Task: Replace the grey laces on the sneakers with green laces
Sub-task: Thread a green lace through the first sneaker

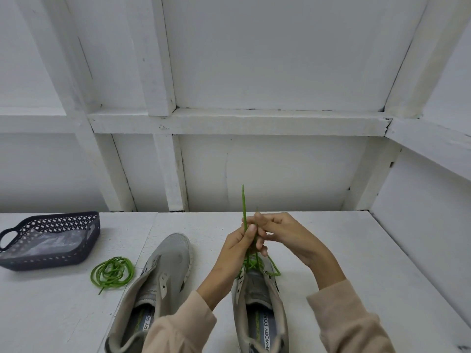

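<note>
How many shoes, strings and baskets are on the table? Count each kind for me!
Sneakers: 2, the unlaced sneaker and the sneaker being laced
Green laces: 2, the coiled lace and the threaded lace
Basket: 1
Total: 5

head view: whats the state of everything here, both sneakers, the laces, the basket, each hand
unlaced sneaker, upright, eyelets empty
part-laced sneaker, upright, green lace through its front eyelets only
threaded green lace, both ends held up above the sneaker
spare green lace, coiled, lying loose
basket, upright, contents unclear
left hand, fingers pinch the threaded green lace
right hand, fingers pinch the same lace
</note>
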Motion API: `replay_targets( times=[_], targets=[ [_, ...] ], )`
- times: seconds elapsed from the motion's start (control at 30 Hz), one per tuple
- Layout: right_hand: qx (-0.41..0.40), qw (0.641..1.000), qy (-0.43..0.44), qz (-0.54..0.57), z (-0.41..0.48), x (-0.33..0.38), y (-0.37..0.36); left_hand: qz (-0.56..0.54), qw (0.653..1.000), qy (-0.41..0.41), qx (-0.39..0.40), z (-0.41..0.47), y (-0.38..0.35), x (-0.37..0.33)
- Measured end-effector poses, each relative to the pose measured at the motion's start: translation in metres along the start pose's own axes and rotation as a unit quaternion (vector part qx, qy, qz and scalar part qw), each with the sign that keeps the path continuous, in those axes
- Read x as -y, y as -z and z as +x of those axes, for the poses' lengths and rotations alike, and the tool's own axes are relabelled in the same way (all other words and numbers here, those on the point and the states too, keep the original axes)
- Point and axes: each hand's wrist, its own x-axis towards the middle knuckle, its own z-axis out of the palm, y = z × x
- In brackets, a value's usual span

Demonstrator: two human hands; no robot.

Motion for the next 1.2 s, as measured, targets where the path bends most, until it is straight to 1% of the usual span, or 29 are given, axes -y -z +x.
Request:
replay_targets(
  times=[0.07,0.1,0.17,0.23,0.33,0.43,0.6,0.7,0.77,0.87,0.97,1.2],
  targets=[
    [-0.02,0.999,0.029,0.02,-0.001,0.003,-0.003,-0.002,1.0,0.0,-0.002,0.0,0.0,0.002],
    [-0.043,0.998,0.037,0.024,0.0,0.004,-0.004,-0.003,1.0,0.002,0.0,0.0,0.0,0.003],
    [-0.104,0.994,0.041,0.003,0.006,0.006,-0.004,0.002,1.0,0.008,0.003,-0.001,-0.001,0.006],
    [-0.125,0.991,0.039,-0.023,0.013,0.011,-0.002,0.008,1.0,0.013,0.006,-0.003,-0.003,0.011],
    [-0.121,0.991,0.051,-0.004,0.017,0.019,0.0,0.032,0.999,0.011,0.007,-0.005,-0.003,0.02],
    [-0.136,0.988,0.067,0.02,0.02,0.023,0.001,0.057,0.998,0.013,0.005,-0.008,-0.002,0.023],
    [-0.135,0.987,0.072,0.046,0.026,0.024,-0.003,0.103,0.994,0.023,0.027,-0.009,0.001,0.025],
    [-0.147,0.982,0.088,0.081,0.028,0.033,-0.003,0.11,0.993,0.037,0.037,-0.008,-0.002,0.026],
    [-0.15,0.98,0.099,0.09,0.029,0.039,-0.001,0.096,0.994,0.047,0.039,-0.007,-0.004,0.026],
    [-0.141,0.983,0.094,0.073,0.029,0.037,0.003,0.03,0.998,0.048,0.031,-0.004,-0.005,0.021],
    [-0.136,0.986,0.08,0.056,0.028,0.029,0.006,-0.003,1.0,0.012,0.007,0.006,-0.002,0.009],
    [-0.129,0.984,0.09,0.088,0.029,0.029,0.002,-0.036,0.998,-0.053,-0.008,0.023,0.005,-0.016]
  ],
)
